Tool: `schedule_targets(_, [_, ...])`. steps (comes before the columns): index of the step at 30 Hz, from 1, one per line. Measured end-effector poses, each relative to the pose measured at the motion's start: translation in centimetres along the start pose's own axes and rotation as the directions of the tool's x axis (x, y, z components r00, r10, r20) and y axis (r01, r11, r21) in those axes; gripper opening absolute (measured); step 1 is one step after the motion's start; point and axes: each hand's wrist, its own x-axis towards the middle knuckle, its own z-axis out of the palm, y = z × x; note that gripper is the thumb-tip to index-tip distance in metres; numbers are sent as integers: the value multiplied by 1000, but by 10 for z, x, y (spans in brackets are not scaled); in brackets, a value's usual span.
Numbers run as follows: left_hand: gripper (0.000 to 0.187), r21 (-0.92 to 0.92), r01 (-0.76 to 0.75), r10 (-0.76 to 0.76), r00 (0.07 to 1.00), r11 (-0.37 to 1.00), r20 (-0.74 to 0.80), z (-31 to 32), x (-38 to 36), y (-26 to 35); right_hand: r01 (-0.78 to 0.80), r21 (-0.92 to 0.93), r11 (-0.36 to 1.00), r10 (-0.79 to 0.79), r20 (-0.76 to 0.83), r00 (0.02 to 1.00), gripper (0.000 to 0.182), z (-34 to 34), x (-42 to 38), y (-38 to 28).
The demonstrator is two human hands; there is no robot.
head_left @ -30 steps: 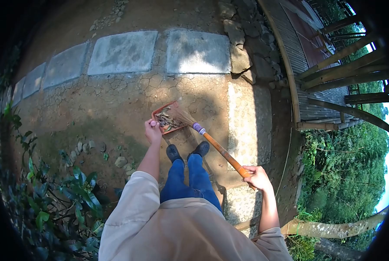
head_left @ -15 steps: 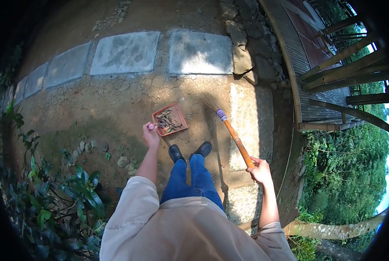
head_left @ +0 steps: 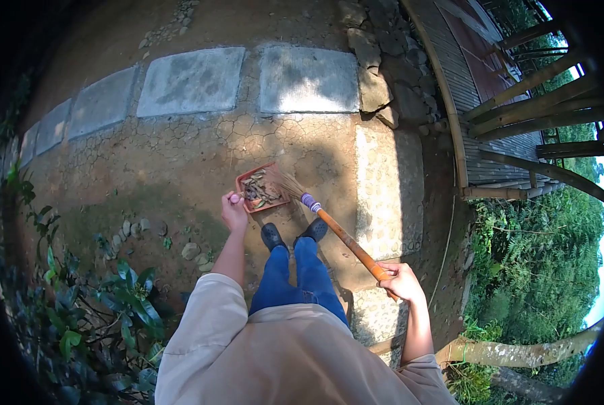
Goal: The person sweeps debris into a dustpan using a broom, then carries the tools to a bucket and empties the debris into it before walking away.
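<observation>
My left hand (head_left: 233,212) is closed round the pink-tipped handle of a reddish dustpan (head_left: 242,182). Dry leaves (head_left: 260,192) lie in the pan, mostly toward its handle side. My right hand (head_left: 402,281) grips the end of a stick broom (head_left: 348,239) with an orange-brown handle and a purple-and-white binding. The broom slants up and left, and its thin bristles (head_left: 290,185) overlap the pan's right edge in this view. Both my dark shoes (head_left: 273,236) stand on the soil just below the pan.
Pale concrete slabs (head_left: 308,79) run across the ground ahead, and a textured slab path (head_left: 379,192) lies to the right. Stones (head_left: 375,91) border a raised bamboo platform (head_left: 497,111). Leafy plants (head_left: 129,307) grow at lower left; a tree trunk (head_left: 511,352) is at lower right.
The broom's bristle end has swung left from the bare soil to the dustpan's right edge. My right hand has dropped slightly lower. The dustpan and my left hand stay nearly in place.
</observation>
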Motion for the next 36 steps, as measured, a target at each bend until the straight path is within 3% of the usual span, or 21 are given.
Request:
schedule_targets(2, [37, -8, -1, 1, 1000, 1000, 1, -4, -1, 1, 75, -43, 996, -76, -23, 997, 65, -6, 0, 9])
schedule_targets(6, [38, -47, -21, 19, 998, 999, -54, -15, -4, 1, 33, -49, 998, -36, -72, 997, 66, -5, -2, -16])
schedule_targets(9, [38, -19, 8, -9, 996, 1000, -89, -27, -5, 2, 99, -116, 988, -117, -166, 979, 64, -1, 22, -2])
schedule_targets(12, [37, -118, -45, 27, 988, 992, -152, -37, 0, -2, 44, -101, 994, -63, -198, 978, 67, 2, 34, -18])
schedule_targets(18, [37, -83, 22, -40, 976, 996, -215, -51, 0, 4, 53, -99, 994, -75, -227, 971, 65, 7, 68, -53])
schedule_targets(21, [39, 53, 84, -68, 964, 995, -257, -49, 2, 3, 80, -99, 992, -99, -207, 973, 65, 8, 105, -47])
schedule_targets(23, [40, 98, 105, -77, 963, 990, -259, -47, 6, -10, 119, -197, 973, -159, -202, 966, 65, 12, 124, -40])
schedule_targets(27, [42, 132, 83, -47, 967, 988, -252, -43, 12, -25, 34, -282, 959, -57, -75, 996, 67, 18, 107, -70])
schedule_targets(30, [44, 110, 77, -49, 969, 991, -241, -45, 19, -39, 24, -249, 968, -20, 16, 1000, 63, 15, 79, -81])
schedule_targets(33, [43, 265, 41, 34, 961, 963, -273, -48, 14, -25, 15, -211, 977, 2, 79, 997, 64, 2, 53, -84])
schedule_targets(36, [40, 298, 195, -107, 952, 934, -288, -53, 6, 3, 44, -243, 969, -28, 69, 997, 64, -2, 34, -83])
